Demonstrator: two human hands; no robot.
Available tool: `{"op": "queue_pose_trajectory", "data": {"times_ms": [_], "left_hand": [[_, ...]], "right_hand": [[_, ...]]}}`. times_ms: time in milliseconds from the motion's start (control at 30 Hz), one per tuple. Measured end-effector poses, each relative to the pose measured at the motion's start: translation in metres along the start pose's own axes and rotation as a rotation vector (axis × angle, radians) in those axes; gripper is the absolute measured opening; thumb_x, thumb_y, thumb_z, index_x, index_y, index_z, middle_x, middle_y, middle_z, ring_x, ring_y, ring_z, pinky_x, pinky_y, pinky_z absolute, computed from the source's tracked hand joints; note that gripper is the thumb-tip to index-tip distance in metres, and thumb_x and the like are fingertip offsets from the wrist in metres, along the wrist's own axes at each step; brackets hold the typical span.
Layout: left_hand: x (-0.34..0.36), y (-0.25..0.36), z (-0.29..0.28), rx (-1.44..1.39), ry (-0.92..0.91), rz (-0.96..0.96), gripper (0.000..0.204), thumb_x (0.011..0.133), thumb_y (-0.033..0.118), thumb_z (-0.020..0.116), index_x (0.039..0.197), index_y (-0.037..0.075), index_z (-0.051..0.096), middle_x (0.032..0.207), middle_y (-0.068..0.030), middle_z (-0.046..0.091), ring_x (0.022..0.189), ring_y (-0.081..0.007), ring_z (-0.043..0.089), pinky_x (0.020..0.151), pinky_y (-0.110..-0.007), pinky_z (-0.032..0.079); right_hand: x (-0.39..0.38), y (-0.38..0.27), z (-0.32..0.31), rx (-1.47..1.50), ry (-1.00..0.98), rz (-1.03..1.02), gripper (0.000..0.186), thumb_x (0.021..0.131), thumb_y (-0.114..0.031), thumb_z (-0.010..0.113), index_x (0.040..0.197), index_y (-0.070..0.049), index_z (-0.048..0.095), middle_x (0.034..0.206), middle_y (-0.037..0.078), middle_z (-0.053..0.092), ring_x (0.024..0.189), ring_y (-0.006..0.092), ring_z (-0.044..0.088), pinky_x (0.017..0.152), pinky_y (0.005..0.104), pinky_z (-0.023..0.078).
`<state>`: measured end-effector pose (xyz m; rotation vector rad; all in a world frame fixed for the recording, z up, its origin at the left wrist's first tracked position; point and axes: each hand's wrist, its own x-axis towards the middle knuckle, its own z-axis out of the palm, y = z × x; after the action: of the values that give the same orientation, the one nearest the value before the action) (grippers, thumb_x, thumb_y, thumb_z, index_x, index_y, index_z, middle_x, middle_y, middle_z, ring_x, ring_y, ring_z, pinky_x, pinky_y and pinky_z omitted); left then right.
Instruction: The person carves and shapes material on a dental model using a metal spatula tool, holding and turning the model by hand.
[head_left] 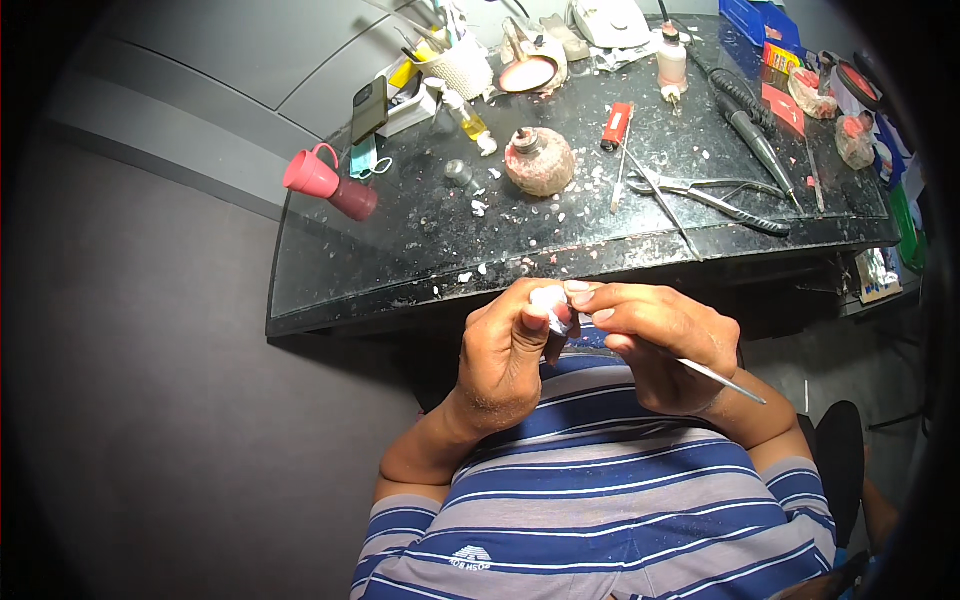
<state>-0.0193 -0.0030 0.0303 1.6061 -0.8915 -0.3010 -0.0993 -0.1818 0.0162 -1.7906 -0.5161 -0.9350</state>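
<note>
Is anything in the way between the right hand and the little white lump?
Nothing visible is. The right hand, holding a thin metal tool, is right beside the white lump, which the left hand pinches. The tool's tip isn't clear.

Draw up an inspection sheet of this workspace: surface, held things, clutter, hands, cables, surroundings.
Surface: glossy black tabletop, strewn with white and pink crumbs.
Held things: small white-and-pink piece; slim silver metal tool.
Clutter: pink plastic mug at left; round pink-stained pot mid-table; long-handled metal pliers and slender black handpiece at right.
Hands: left hand pinches the piece; right hand grips the tool, fingertips close to the piece; exact tip contact unclear.
Cables: black coiled cord beside the handpiece.
Surroundings: grey panelling behind the table at left.
</note>
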Motion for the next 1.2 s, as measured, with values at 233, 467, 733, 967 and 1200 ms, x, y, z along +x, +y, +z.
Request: {"op": "queue_pose_trajectory", "data": {"times_ms": [233,467,733,967,1200], "left_hand": [[-0.0012,-0.0058,0.0006,0.105,0.037,0.060,0.057,0.106,0.047,0.044,0.111,-0.007,0.062,0.092,-0.0066,0.067,0.077,-0.0074,0.060,0.065,-0.020,0.047],[0.0002,-0.0051,0.0030,0.103,0.056,0.099,0.051,0.107,0.042,0.042,0.108,-0.005,0.063,0.080,-0.0040,0.060,0.064,-0.0058,0.053,0.055,-0.022,0.043],[-0.0033,-0.0049,-0.0014,0.145,0.052,0.033,0.058,0.106,0.047,0.043,0.109,-0.007,0.062,0.098,-0.0099,0.069,0.086,-0.0121,0.063,0.075,-0.024,0.051],[-0.0044,0.0015,-0.0011,0.109,0.047,-0.074,0.058,0.106,0.048,0.043,0.108,-0.007,0.062,0.094,-0.0074,0.067,0.081,-0.0096,0.060,0.069,-0.023,0.048],[-0.0030,-0.0036,0.0015,0.057,0.071,-0.023,0.057,0.106,0.047,0.042,0.103,-0.006,0.062,0.083,-0.0044,0.062,0.064,-0.0052,0.052,0.056,-0.018,0.039]], "right_hand": [[0.0006,-0.0017,0.0009,-0.015,-0.007,-0.019,0.013,0.092,0.002,0.065,0.105,0.001,0.064,0.103,0.020,0.072,0.098,0.0321,0.073,0.084,0.0373,0.060],[-0.0005,-0.0008,0.0004,-0.013,-0.021,0.008,0.014,0.092,0.002,0.066,0.106,0.001,0.064,0.103,0.019,0.073,0.099,0.0322,0.073,0.084,0.0376,0.060],[0.0005,-0.0004,0.0017,-0.013,-0.026,-0.023,0.014,0.092,0.001,0.067,0.106,0.000,0.065,0.104,0.019,0.073,0.098,0.0310,0.074,0.083,0.0362,0.060],[-0.0015,0.0026,0.0043,0.017,-0.019,-0.032,0.015,0.091,0.001,0.067,0.106,-0.001,0.065,0.104,0.018,0.073,0.098,0.0304,0.074,0.083,0.0361,0.060],[0.0013,-0.0009,0.0006,0.019,-0.025,0.018,0.012,0.092,-0.001,0.067,0.104,0.000,0.066,0.103,0.018,0.073,0.096,0.0301,0.074,0.083,0.0357,0.060]]}}
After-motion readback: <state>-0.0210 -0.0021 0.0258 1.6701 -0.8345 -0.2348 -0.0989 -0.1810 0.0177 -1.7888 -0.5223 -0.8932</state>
